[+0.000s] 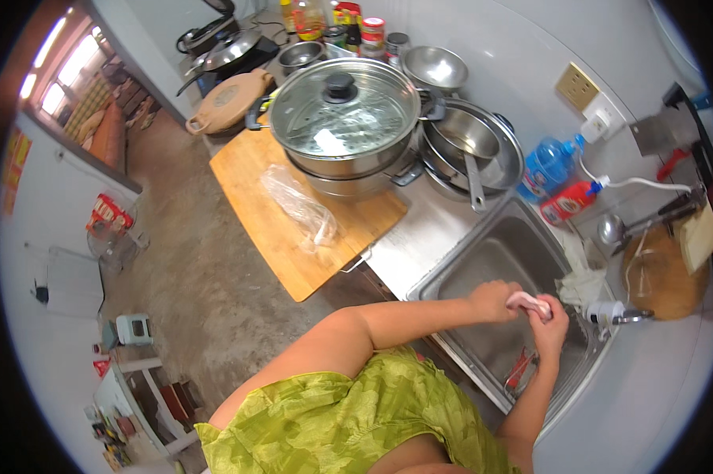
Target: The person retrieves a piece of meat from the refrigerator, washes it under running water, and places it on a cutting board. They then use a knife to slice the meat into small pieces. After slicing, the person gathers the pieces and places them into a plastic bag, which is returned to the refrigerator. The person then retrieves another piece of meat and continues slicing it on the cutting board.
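Note:
Over the stainless steel sink (pixel 493 259), my left hand (pixel 494 301) and my right hand (pixel 551 329) are close together. Between them they grip a pale pink strip (pixel 529 303), which looks like raw meat. My left fingers close around one end and my right fingers pinch the other; part of the strip is hidden by the fingers. Below my right hand, a red-handled utensil (pixel 518 368) lies on the sink bottom. The faucet (pixel 614 313) is just right of my right hand, with no water plainly visible.
A clear plastic bag (pixel 297 207) lies on the wooden board (pixel 261 231), which overhangs the counter edge. A lidded steamer pot (pixel 344 124) stands partly on it. Nested pans (pixel 460 133), a blue bottle (pixel 547 169) and a red bottle (pixel 569 202) stand near the sink.

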Demonstrator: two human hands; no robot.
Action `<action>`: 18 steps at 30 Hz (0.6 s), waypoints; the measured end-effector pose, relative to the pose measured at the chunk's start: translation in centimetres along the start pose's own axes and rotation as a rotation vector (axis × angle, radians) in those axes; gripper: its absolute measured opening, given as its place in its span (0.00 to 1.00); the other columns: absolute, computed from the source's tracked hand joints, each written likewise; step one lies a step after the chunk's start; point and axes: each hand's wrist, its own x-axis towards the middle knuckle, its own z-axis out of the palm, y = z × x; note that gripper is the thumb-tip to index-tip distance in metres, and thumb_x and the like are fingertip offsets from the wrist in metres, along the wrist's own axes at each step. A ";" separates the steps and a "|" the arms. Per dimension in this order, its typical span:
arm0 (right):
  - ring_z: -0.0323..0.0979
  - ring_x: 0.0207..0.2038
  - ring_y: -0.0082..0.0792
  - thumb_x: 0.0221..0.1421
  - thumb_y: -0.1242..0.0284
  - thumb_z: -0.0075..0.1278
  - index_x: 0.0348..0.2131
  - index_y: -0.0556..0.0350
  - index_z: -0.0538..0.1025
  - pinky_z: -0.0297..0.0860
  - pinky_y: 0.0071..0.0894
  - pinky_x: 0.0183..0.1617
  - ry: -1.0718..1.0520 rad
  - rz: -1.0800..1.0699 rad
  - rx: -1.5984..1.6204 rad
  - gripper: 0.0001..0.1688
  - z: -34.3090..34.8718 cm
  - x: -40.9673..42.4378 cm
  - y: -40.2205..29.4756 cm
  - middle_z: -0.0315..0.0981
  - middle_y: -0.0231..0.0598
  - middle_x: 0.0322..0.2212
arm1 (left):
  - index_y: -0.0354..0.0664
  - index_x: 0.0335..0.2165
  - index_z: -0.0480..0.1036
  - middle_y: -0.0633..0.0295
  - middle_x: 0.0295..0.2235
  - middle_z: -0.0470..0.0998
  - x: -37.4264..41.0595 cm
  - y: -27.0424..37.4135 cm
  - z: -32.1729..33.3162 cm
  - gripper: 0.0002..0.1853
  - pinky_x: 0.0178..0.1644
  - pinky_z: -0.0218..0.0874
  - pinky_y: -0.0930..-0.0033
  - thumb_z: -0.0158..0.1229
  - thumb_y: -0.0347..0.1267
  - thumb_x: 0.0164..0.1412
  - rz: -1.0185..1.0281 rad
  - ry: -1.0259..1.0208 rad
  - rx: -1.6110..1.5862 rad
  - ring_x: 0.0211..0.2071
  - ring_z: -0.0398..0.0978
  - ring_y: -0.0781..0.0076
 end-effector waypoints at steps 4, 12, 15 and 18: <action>0.73 0.37 0.30 0.42 0.84 0.56 0.39 0.63 0.76 0.69 0.29 0.43 0.132 0.006 0.077 0.18 -0.6 -1.5 1.7 0.75 0.40 0.34 | 0.45 0.45 0.70 0.49 0.30 0.76 -0.5 1.5 0.7 0.26 0.37 0.67 0.51 0.63 0.39 0.46 0.117 0.149 0.094 0.33 0.76 0.48; 0.72 0.40 0.30 0.44 0.86 0.56 0.41 0.64 0.74 0.69 0.28 0.45 0.173 -0.005 0.182 0.20 -1.0 -1.8 3.9 0.73 0.40 0.39 | 0.38 0.37 0.69 0.50 0.26 0.75 0.8 2.2 0.3 0.21 0.31 0.67 0.51 0.61 0.40 0.46 0.268 0.105 0.295 0.27 0.76 0.48; 0.71 0.41 0.30 0.44 0.87 0.56 0.42 0.65 0.74 0.70 0.28 0.46 0.181 -0.043 0.218 0.21 -1.4 -1.5 4.3 0.72 0.40 0.41 | 0.37 0.37 0.69 0.50 0.25 0.75 1.4 2.6 0.0 0.21 0.30 0.67 0.52 0.61 0.39 0.46 0.312 0.116 0.347 0.27 0.76 0.49; 0.71 0.42 0.30 0.45 0.88 0.55 0.42 0.66 0.74 0.70 0.29 0.46 0.162 -0.042 0.283 0.21 -1.1 -1.1 5.4 0.72 0.40 0.42 | 0.37 0.37 0.69 0.50 0.25 0.75 1.9 2.3 -0.1 0.21 0.30 0.67 0.52 0.60 0.39 0.46 0.337 0.104 0.361 0.27 0.76 0.50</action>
